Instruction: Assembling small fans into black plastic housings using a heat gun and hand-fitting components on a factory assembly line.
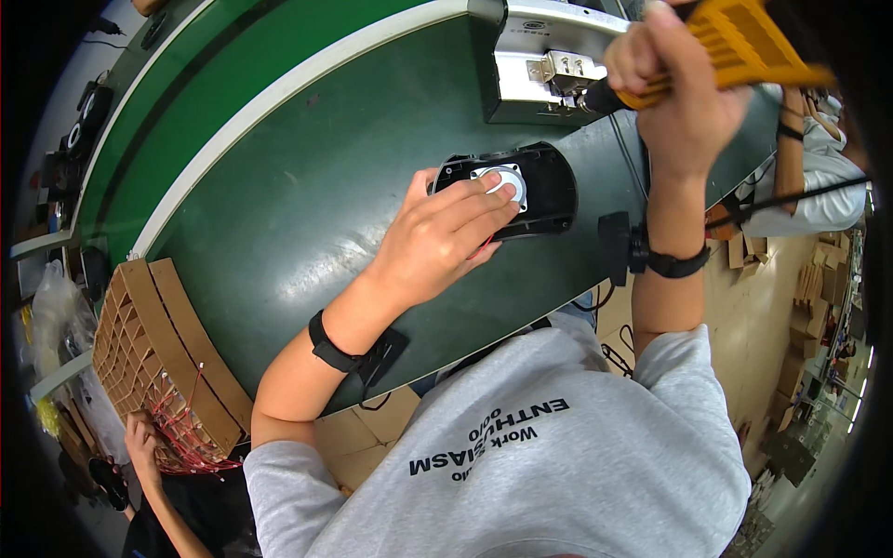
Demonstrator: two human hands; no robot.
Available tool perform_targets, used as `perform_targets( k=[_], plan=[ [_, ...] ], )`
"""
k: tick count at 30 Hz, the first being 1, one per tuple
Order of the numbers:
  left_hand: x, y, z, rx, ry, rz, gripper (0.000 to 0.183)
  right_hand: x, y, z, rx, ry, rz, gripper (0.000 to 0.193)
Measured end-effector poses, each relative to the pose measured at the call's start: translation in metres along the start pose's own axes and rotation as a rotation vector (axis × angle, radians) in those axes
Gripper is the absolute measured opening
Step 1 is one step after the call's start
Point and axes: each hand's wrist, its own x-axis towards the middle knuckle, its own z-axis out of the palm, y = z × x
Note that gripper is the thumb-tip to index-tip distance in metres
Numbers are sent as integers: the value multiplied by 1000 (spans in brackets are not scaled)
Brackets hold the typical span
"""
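Grey shirt (pixel 577 456) nearest, head view | right hand (pixel 686 107) closed round yellow power tool (pixel 744 42), tip near metal box (pixel 514 76) | left hand (pixel 440 232) spread, fingertips on speaker-like part (pixel 511 174) within black shell (pixel 551 191), on green bench (pixel 270 214) | uneven pressure: possible slip, pinched red wire (pixel 481 247)

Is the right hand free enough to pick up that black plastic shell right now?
Probably not: the right hand is gripping a yellow power tool, and the left hand covers part of the black plastic shell.
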Motion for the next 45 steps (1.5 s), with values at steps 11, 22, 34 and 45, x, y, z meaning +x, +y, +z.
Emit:
perform_targets(
  k=[11, 22, 34, 45],
  plan=[
    [-1, -1, -1, -13, 7, 3, 51, 11, 4, 3, 144, -80, -194, 9],
    [-1, -4, -1, -12, 5, -13, 53, -19, -41, -35, 389, -658, 64, 38],
    [-1, -8, 3, -10, -7, -12, 48, -46, -20, -39, 303, -805, 144, 42],
    [-3, -10, 3, -25, 3, -14, 47, -48, -13, -35, 338, -785, 187, 38]
  ],
)
